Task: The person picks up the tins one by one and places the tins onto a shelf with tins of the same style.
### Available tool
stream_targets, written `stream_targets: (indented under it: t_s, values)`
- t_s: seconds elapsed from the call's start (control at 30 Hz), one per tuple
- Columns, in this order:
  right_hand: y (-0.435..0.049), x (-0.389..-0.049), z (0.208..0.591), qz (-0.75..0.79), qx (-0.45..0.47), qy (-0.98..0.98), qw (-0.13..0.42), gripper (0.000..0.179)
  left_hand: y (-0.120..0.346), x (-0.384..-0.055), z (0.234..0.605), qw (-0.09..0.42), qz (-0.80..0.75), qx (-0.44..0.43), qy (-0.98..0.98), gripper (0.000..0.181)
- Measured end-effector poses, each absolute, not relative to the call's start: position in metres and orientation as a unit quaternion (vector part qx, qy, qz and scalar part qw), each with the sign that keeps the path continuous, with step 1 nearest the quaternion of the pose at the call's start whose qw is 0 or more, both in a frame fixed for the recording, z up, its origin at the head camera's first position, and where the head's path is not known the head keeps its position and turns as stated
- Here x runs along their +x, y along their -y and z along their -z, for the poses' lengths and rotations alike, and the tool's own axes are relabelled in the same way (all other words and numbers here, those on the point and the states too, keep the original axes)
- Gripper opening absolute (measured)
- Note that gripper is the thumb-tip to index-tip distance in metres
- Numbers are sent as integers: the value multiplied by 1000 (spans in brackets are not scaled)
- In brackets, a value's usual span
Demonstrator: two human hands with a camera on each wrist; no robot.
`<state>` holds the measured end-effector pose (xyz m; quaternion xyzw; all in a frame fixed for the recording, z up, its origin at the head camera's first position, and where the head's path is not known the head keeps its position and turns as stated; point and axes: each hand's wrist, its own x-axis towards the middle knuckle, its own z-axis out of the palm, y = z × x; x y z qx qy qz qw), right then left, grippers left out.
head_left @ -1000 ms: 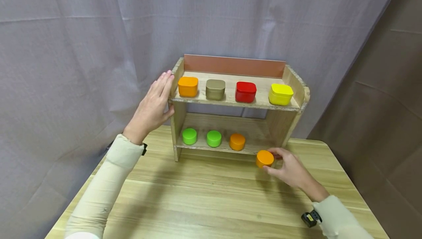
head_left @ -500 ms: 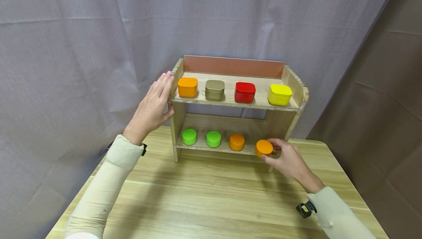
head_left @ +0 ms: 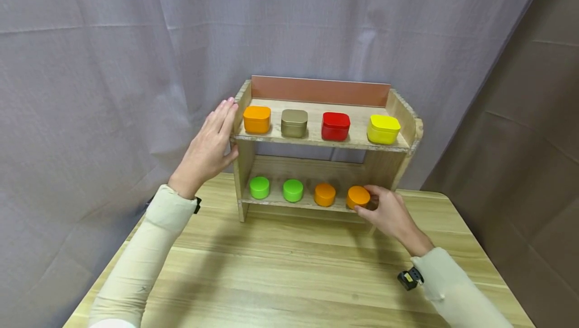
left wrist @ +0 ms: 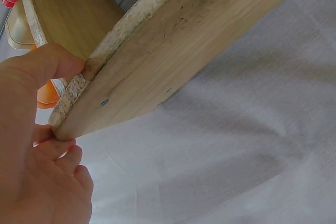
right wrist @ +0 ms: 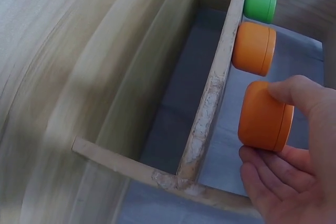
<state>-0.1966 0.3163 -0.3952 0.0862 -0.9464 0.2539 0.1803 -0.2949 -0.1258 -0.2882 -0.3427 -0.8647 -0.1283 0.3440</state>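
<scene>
My right hand (head_left: 391, 215) pinches an orange round tin (head_left: 358, 197) between thumb and fingers, at the right end of the lower shelf's front edge. In the right wrist view that tin (right wrist: 265, 116) is upright relative to the row; whether its base touches the board cannot be told. Beside it stand another orange round tin (head_left: 324, 195) and two green round tins (head_left: 293, 190). My left hand (head_left: 205, 149) holds the left side panel of the wooden shelf (head_left: 323, 206), thumb at its front edge; in the left wrist view the panel (left wrist: 152, 61) lies between thumb and fingers.
On the upper shelf, from left to right, stand an orange (head_left: 257, 120), an olive (head_left: 294, 123), a red (head_left: 335, 126) and a yellow rectangular tin (head_left: 383, 129). The wooden table (head_left: 280, 272) extends in front. A grey curtain (head_left: 316, 21) hangs behind.
My right hand has raised the orange round tin from in front of the lower shelf and moved it back, slightly left, into line with the others. The left hand stays in place.
</scene>
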Motion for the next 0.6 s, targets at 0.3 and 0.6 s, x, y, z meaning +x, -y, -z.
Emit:
stream_targets:
  t_s: [0.3, 0.6]
  values:
    - [-312, -202, 400, -242, 65, 948, 195, 61, 126, -297, 289, 352, 131, -347, 859, 97]
    - [-310, -205, 409, -232, 56, 950, 201, 57, 127, -297, 290, 350, 132, -347, 860, 96]
